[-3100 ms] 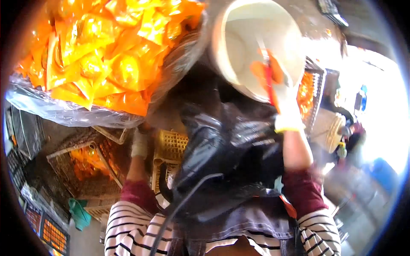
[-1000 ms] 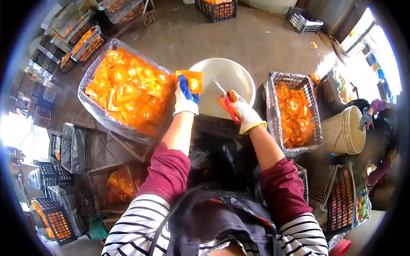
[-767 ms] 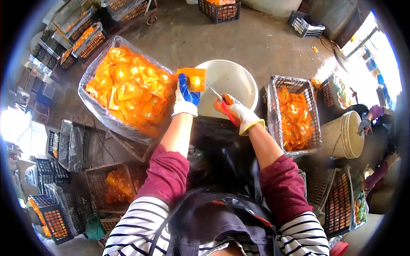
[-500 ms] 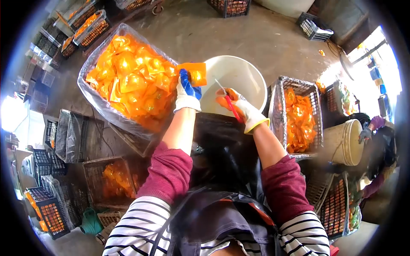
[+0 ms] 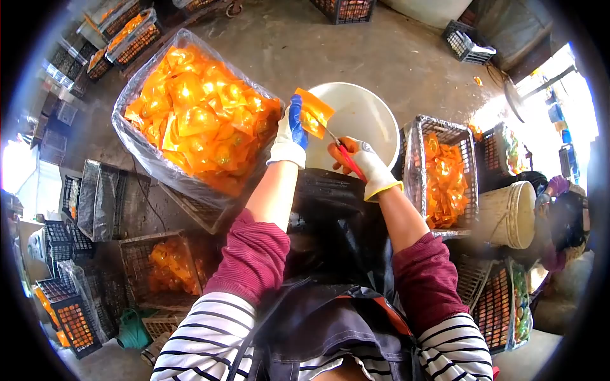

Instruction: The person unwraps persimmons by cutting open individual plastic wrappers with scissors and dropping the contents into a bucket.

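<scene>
My left hand [image 5: 290, 136], in a white and blue glove, is closed on the edge of a shiny orange plastic packet [image 5: 316, 113]. My right hand [image 5: 359, 162], in a white glove with orange fingers and a yellow cuff, grips red-handled scissors [image 5: 348, 157]. The scissor blades point up and left, with their tips at the packet's lower edge; whether they cut into it I cannot tell. Both hands are above the near side of a white bucket [image 5: 372, 111]. Left of my left hand, a plastic-lined crate [image 5: 141, 149] is heaped with similar orange packets [image 5: 197, 117].
To the right stands a black crate [image 5: 416, 174] holding more orange packets, beside a lidded cream bucket [image 5: 508, 214]. Another crate [image 5: 143, 279] with packets sits at lower left. A co-worker [image 5: 565, 219] is at the far right. A cable [image 5: 149, 200] lies on the floor.
My left hand has moved right and tilted the packet, bringing it over the bucket. The scissor tips now meet the packet's lower edge, where before they were apart.
</scene>
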The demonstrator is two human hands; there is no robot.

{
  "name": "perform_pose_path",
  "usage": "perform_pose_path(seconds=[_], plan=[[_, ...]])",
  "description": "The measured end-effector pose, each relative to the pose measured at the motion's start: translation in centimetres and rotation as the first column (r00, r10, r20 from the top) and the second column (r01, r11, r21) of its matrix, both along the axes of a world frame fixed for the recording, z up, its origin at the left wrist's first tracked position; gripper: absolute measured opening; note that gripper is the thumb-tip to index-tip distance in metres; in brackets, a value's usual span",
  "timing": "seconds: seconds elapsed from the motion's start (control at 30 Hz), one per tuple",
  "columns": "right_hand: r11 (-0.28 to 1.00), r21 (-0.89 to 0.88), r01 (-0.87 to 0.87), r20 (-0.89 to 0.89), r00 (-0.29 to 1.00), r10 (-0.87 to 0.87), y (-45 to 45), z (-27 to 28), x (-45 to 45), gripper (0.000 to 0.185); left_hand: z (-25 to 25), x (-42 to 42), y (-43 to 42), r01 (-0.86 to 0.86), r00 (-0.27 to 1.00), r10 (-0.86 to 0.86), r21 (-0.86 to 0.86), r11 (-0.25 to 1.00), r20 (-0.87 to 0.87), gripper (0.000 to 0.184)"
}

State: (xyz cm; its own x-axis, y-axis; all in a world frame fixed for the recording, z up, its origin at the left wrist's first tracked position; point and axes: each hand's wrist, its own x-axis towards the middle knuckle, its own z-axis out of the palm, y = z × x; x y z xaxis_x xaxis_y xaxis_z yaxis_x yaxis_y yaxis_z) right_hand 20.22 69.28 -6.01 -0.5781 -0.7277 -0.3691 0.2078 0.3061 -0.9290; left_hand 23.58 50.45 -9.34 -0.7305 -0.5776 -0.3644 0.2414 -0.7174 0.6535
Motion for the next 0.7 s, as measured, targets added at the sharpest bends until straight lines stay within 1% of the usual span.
perform_pose_path(seconds=[0.1, 0.13, 0.2, 0.23, 0.27, 0.3, 0.37, 0.4, 0.5, 0.6, 0.67, 0.7], plan=[[0.994, 0.087, 0.06, -0.055, 0.997, -0.055, -0.2, 0.5, -0.1, 0.038, -0.9, 0.1, 0.0, 0.107, 0.985, -0.082, 0.163, 0.981, -0.149, 0.052], [0.993, 0.091, 0.075, -0.033, 0.997, -0.072, -0.3, 0.6, -0.2, 0.038, -1.8, 0.1, -0.3, 0.167, 0.977, -0.154, 0.08, 0.983, -0.147, 0.051], [0.989, 0.1, 0.11, 0.014, 0.994, -0.111, -0.3, 0.3, -0.5, 0.038, -3.0, -0.4, -0.6, 0.19, 0.982, -0.188, 0.053, 0.98, -0.034, 0.049], [0.993, 0.051, 0.105, -0.081, 0.992, -0.101, -0.3, -0.8, -0.7, 0.037, -2.3, -0.3, -0.2, 0.204, 0.979, -0.205, 0.043, 0.978, 0.024, 0.049], [0.995, 0.005, 0.095, -0.173, 0.98, -0.093, -0.4, -2.7, -1.0, 0.037, -1.6, 0.0, 0.2, 0.23, 0.973, -0.228, -0.092, 0.969, 0.037, 0.046], [0.996, -0.039, 0.08, -0.264, 0.961, -0.087, -0.7, -2.6, -0.7, 0.036, -1.1, 0.1, 0.4, 0.243, 0.97, -0.24, -0.131, 0.961, 0.042, 0.046], [0.994, 0.033, 0.102, -0.111, 0.989, -0.098, -0.2, -2.0, -0.8, 0.036, -0.5, 0.4, 0.7, 0.267, 0.964, -0.261, -0.207, 0.941, 0.055, 0.046], [0.992, 0.07, 0.108, -0.035, 0.994, -0.106, -0.1, -0.9, -0.7, 0.036, 1.0, 0.5, 1.1, 0.235, 0.97, -0.226, -0.1, 0.967, 0.094, 0.046], [0.98, 0.143, 0.137, 0.008, 0.99, -0.139, 0.3, 1.3, 0.1, 0.033, 1.4, 0.8, 1.6, 0.231, 0.973, -0.231, -0.073, 0.97, 0.012, 0.047], [0.965, 0.203, 0.169, -0.077, 0.985, -0.156, 0.0, 0.4, -0.1, 0.033, 0.2, 0.7, 1.4, 0.323, 0.945, -0.3, -0.205, 0.924, 0.132, 0.049], [0.977, -0.094, 0.192, -0.08, 0.977, -0.2, -0.6, -3.2, -0.5, 0.032, -1.0, 0.6, 1.1, 0.413, 0.91, -0.378, -0.279, 0.867, 0.171, 0.049], [0.951, -0.241, 0.195, -0.077, 0.973, -0.219, -1.0, -3.0, -0.3, 0.032, -1.0, 0.6, 1.1, 0.454, 0.891, -0.412, -0.314, 0.834, 0.192, 0.049]])
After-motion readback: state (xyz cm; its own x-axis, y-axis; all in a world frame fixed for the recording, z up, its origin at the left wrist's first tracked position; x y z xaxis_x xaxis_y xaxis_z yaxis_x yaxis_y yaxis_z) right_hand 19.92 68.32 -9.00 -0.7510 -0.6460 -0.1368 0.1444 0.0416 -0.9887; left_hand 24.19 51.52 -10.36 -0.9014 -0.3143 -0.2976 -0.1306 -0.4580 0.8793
